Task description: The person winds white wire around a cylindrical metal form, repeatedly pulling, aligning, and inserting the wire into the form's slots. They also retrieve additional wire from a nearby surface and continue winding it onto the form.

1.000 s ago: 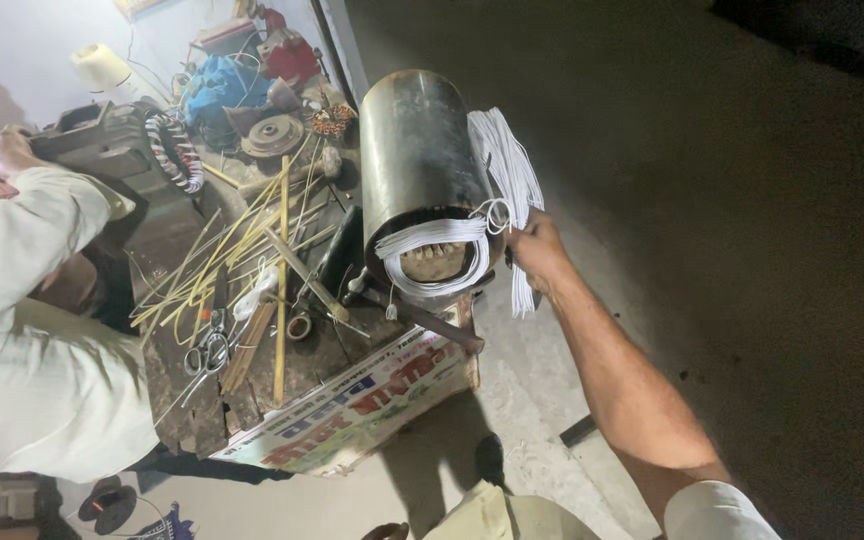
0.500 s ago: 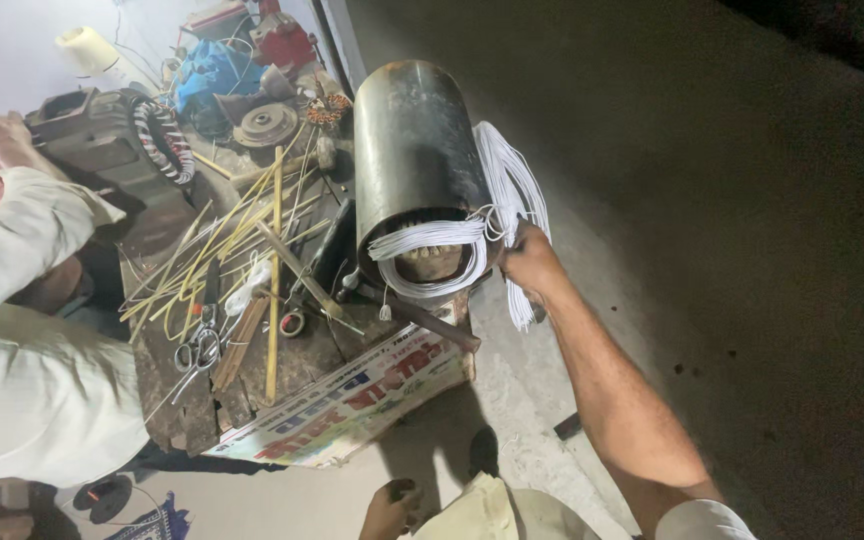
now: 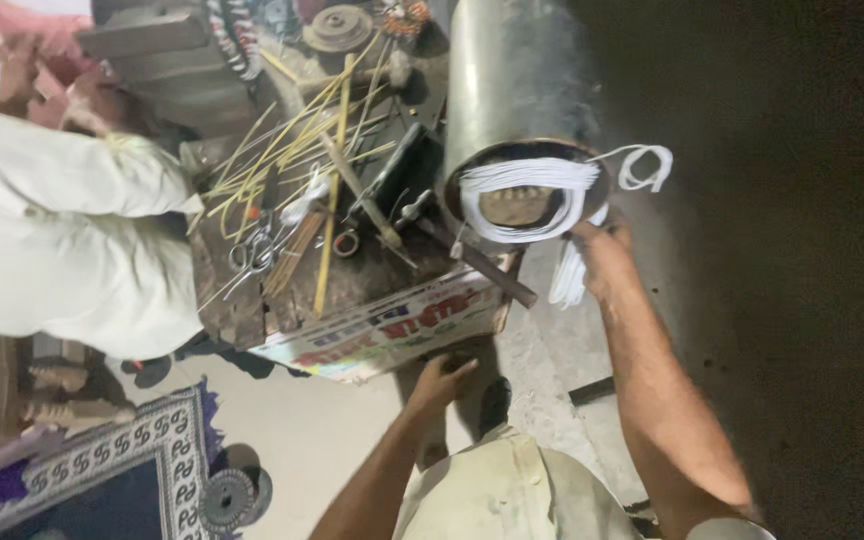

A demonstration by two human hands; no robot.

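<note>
A grey metal cylinder [image 3: 522,80] lies on a cluttered workbench, its open end towards me. White cord [image 3: 524,196] is coiled around that mouth, and a small loop [image 3: 649,166] sticks out to the right. My right hand [image 3: 597,255] is just below the mouth's right rim, closed on a hanging bundle of white cord [image 3: 564,280]. My left hand [image 3: 442,378] reaches up to the lower edge of a printed board [image 3: 392,325] on the bench front, fingers curled against it.
Long yellow sticks [image 3: 302,140], scissors [image 3: 252,255] and metal tools cover the bench top. Another person in a pale garment [image 3: 52,230] leans in from the left. A patterned rug [image 3: 122,470] and a round metal disc [image 3: 227,498] lie on the floor below.
The view has closed in on the bench. My left hand has come into view at the printed board's edge. My right hand has shifted lower along the cylinder's mouth with the cord.
</note>
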